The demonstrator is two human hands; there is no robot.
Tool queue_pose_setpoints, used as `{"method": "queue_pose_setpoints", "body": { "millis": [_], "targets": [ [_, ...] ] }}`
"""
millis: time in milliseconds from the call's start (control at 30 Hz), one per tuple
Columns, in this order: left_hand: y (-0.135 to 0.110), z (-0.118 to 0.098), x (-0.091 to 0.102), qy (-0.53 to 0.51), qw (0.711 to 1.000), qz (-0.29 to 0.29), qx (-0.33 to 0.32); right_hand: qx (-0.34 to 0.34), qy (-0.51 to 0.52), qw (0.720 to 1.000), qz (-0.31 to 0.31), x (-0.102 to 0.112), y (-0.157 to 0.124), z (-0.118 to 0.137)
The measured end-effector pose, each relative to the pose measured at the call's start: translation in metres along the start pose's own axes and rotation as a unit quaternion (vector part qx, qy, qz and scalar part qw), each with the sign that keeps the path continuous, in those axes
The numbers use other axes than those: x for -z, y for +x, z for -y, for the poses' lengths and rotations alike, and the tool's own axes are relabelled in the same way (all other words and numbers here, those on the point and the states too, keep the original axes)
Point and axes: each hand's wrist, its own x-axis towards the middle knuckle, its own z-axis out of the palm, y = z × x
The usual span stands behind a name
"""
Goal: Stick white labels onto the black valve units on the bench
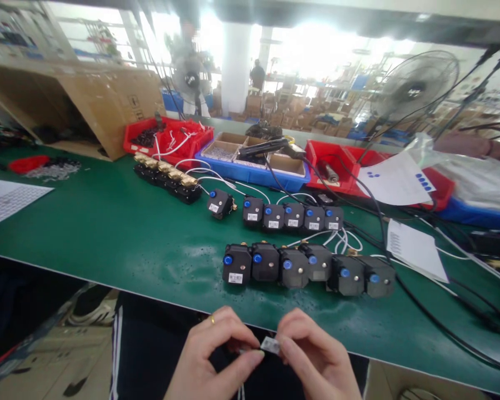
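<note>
In front of the bench edge, my right hand (312, 353) pinches a small white printed label (270, 345) between thumb and fingertips. My left hand (220, 347), with a ring on one finger, is closed in a pinch just left of the label; a pale bit shows between its fingers, too small to name. Beyond the hands stands a front row of black box-shaped units with blue buttons, the leftmost unit (236, 265) bearing a barcode label. Behind it is a second row, where every unit, such as this black unit (253, 212), carries a white barcode label.
A blue divided tray (250, 176), a red bin (183, 141) and further red bins line the back. Brass-topped black parts (166, 175) lie at left. Black cables and a paper pad (416, 253) are at right. A label sheet (12, 203) lies far left.
</note>
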Motion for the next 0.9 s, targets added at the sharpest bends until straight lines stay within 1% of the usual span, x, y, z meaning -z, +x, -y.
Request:
{"method": "queue_pose_setpoints", "body": {
  "millis": [67, 133, 267, 300, 333, 400, 433, 467, 500, 567, 600, 767, 900],
  "targets": [
    [-0.001, 0.002, -0.002, -0.001, 1.000, 0.002, 0.001, -0.009, 0.007, 1.000, 0.010, -0.002, 0.000, -0.003],
    [-0.001, 0.001, -0.002, -0.006, 1.000, 0.001, -0.017, -0.009, -0.001, 1.000, 0.022, -0.002, 0.000, -0.004],
    [0.000, -0.003, -0.005, -0.009, 0.999, -0.006, -0.052, 0.019, -0.069, 0.997, 0.043, -0.001, 0.001, -0.005],
    [0.000, -0.003, -0.005, -0.008, 0.998, -0.009, -0.060, 0.030, -0.091, 0.995, 0.036, -0.001, 0.001, -0.006],
    [0.001, -0.004, -0.006, -0.006, 0.998, -0.011, -0.069, 0.039, -0.109, 0.993, 0.015, -0.001, 0.000, -0.006],
    [0.002, -0.004, -0.005, 0.001, 0.997, -0.017, -0.077, 0.059, -0.131, 0.989, -0.045, 0.002, 0.000, -0.006],
    [0.003, -0.004, -0.005, 0.005, 0.997, -0.017, -0.078, 0.071, -0.141, 0.986, -0.058, 0.003, 0.001, -0.005],
    [0.004, -0.004, -0.004, 0.008, 0.997, -0.015, -0.077, 0.084, -0.154, 0.983, -0.054, 0.005, 0.002, -0.003],
    [0.005, -0.005, -0.003, 0.009, 0.997, -0.011, -0.073, 0.098, -0.171, 0.980, -0.031, 0.008, 0.005, 0.000],
    [0.006, -0.005, -0.002, 0.011, 0.998, -0.002, -0.066, 0.115, -0.208, 0.971, 0.041, 0.012, 0.010, 0.007],
    [0.007, -0.005, -0.002, 0.009, 0.998, 0.002, -0.067, 0.117, -0.219, 0.967, 0.063, 0.014, 0.014, 0.011],
    [0.009, -0.001, -0.003, 0.011, 0.996, 0.001, -0.084, 0.109, -0.245, 0.957, 0.110, 0.016, 0.028, 0.029],
    [0.012, 0.001, -0.004, 0.008, 0.996, -0.005, -0.085, 0.109, -0.282, 0.939, 0.162, 0.016, 0.035, 0.036]
  ]
}}
